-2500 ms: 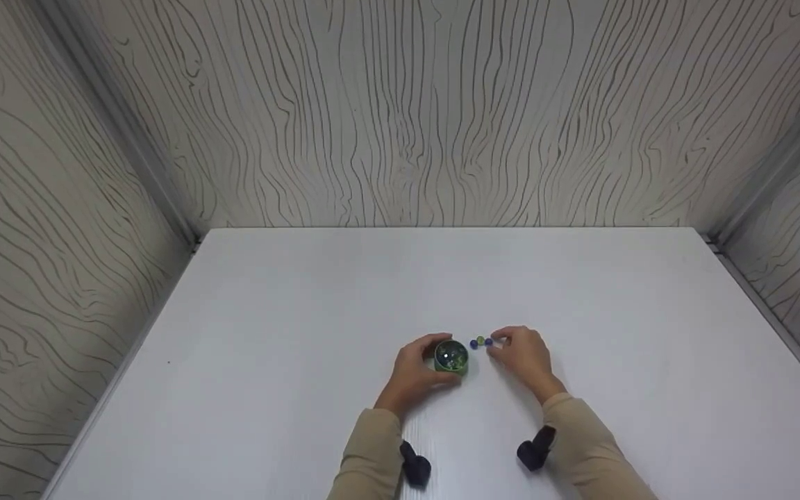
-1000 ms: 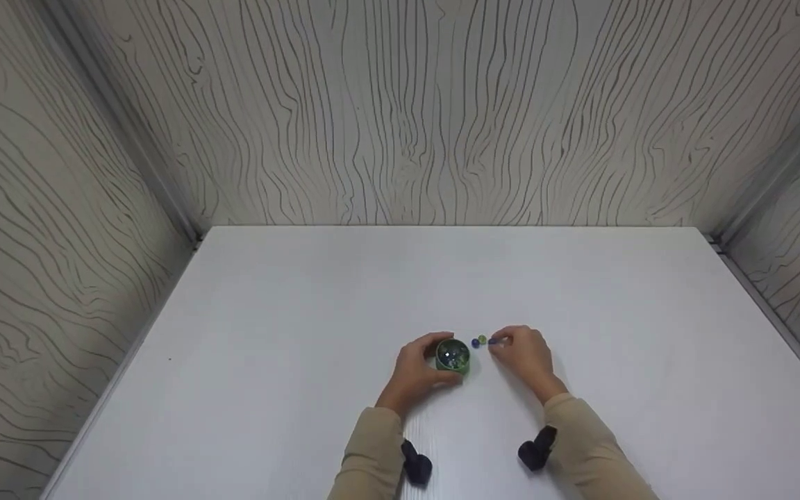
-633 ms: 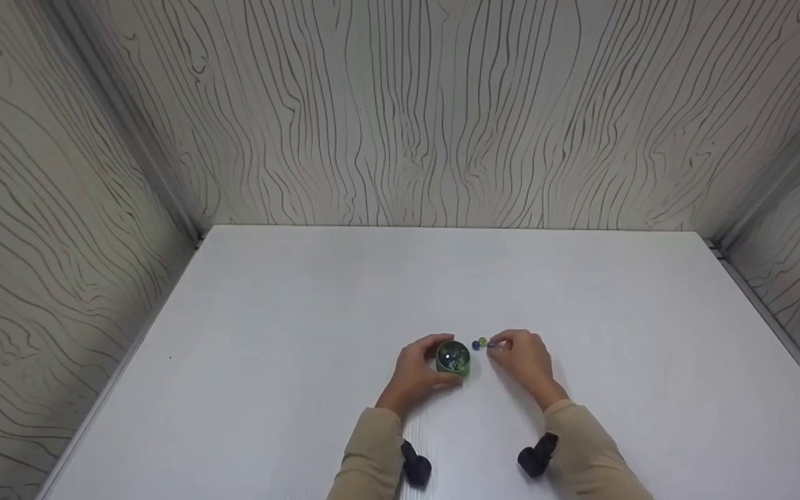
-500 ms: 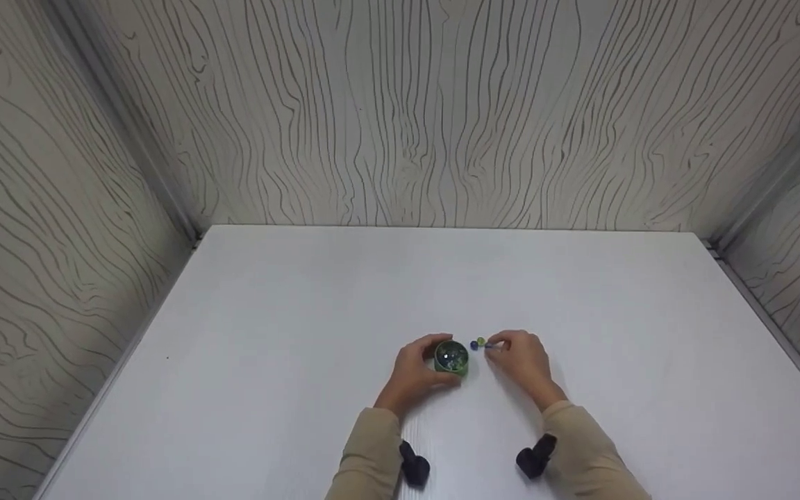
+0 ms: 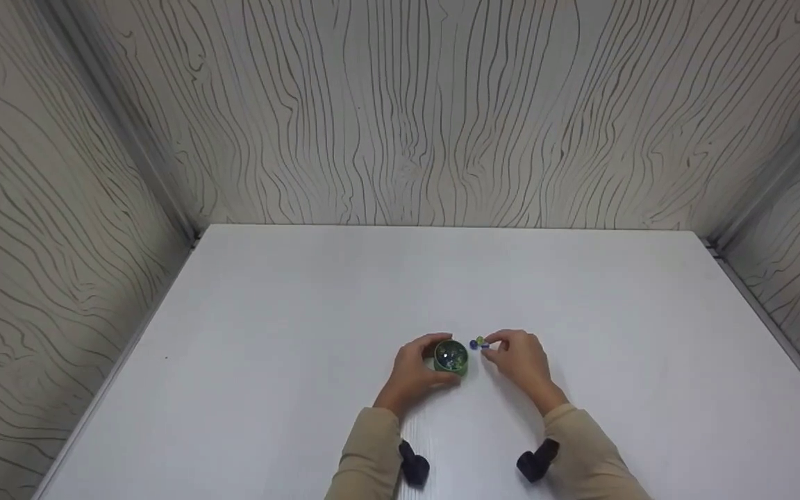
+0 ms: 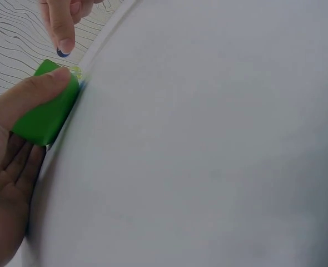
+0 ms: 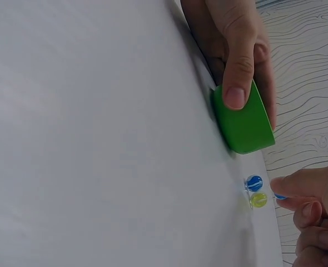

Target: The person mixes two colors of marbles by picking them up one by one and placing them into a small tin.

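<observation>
In the head view my left hand [image 5: 414, 371] grips a small green cup [image 7: 246, 130] that stands on the white table, its thumb on the near side. Glassy dark and greenish shapes, seemingly marbles, show inside the cup. Just right of the cup, a blue marble [image 7: 254, 183] and a yellow-green marble [image 7: 258, 199] lie close together on the table. My right hand [image 5: 521, 357] pinches another blue marble [image 6: 63, 53] between thumb and forefinger; it is mostly covered by the fingertips. In the right wrist view this held marble is above the tabletop, apart from the other two.
The white table [image 5: 303, 298] reaches back to a wood-grain patterned wall [image 5: 400, 118], with similar panels at both sides. A black wrist camera [image 5: 414, 467] juts from the left sleeve, and another black camera [image 5: 537, 460] from the right one.
My right hand has taken the rightmost of three marbles in a row, a blue one, and moved slightly left with it towards the cup. My left hand has stayed on the cup.
</observation>
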The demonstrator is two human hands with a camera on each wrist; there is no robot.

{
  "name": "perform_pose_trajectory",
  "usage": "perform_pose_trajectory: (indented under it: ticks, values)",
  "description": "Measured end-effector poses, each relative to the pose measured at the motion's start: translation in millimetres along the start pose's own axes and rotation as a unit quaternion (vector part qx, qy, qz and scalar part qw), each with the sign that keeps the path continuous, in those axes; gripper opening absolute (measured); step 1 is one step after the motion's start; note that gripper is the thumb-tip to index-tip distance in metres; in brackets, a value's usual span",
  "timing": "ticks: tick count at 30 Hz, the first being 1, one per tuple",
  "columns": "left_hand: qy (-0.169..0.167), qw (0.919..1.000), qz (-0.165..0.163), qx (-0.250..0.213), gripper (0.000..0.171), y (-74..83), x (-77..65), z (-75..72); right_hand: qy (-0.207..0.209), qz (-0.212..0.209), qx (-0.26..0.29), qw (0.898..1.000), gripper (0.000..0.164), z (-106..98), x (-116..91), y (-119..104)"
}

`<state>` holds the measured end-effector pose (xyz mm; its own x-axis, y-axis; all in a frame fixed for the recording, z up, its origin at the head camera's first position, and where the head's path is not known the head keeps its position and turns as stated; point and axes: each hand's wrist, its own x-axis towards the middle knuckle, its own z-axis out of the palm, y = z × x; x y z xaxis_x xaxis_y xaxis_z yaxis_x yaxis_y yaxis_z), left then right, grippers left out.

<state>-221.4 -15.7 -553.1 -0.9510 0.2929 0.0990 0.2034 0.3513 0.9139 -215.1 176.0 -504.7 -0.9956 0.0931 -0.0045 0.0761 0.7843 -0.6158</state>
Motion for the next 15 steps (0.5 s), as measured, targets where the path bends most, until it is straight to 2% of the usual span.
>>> perform_pose_trajectory:
  ticks: [8, 15]
  values:
    - [-0.004, 1.0000, -0.004, 0.000, 0.065, 0.5, -1.2, -0.1, 0.000, 0.001, 0.000, 1.000, 0.018, -0.8, -1.9, -2.4]
    - [-0.005, 0.9999, -0.016, -0.004, 0.066, 1.7, -1.3, 0.7, 0.003, -0.016, 0.006, 1.000, 0.020, 0.0, -4.3, -3.4]
